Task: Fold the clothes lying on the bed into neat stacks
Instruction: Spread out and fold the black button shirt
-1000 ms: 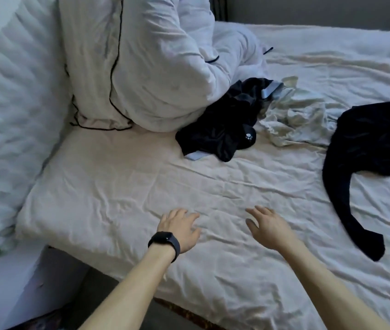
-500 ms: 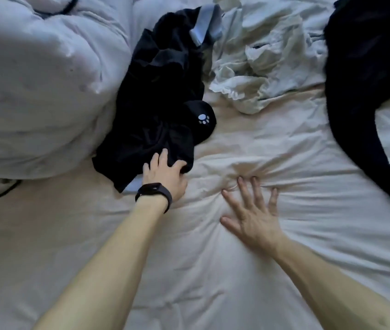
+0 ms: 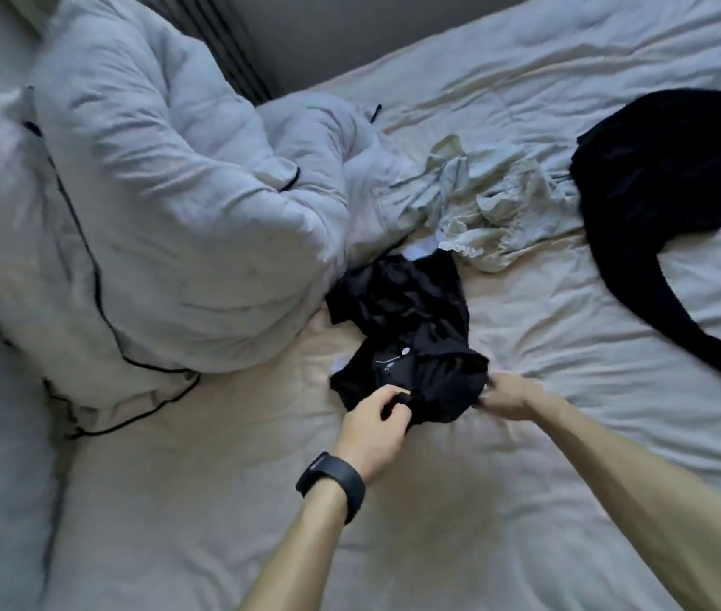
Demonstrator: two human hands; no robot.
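In the middle of the frame, on the cream-sheeted bed (image 3: pixel 570 355), lies a crumpled black fabric garment (image 3: pixel 407 328). Its long axis runs from the lower centre up towards a white band at its far end. Both hands are at its near end. The left hand (image 3: pixel 372 427), with a black wristband (image 3: pixel 332 482), has its fingers (image 3: pixel 396 395) curled and pinching the near-left edge. The right hand (image 3: pixel 510 396) grips the near-right corner, though blur hides how its fingers lie. The bulk of the garment lies away from both hands, so drawing it flat probably means pulling towards the lower frame. A pale green crumpled cloth (image 3: pixel 482 213) touches its far end, and a long black garment (image 3: pixel 658 191) lies well apart at the upper right. A white quilted duvet with black piping (image 3: pixel 151 191) fills the upper left.
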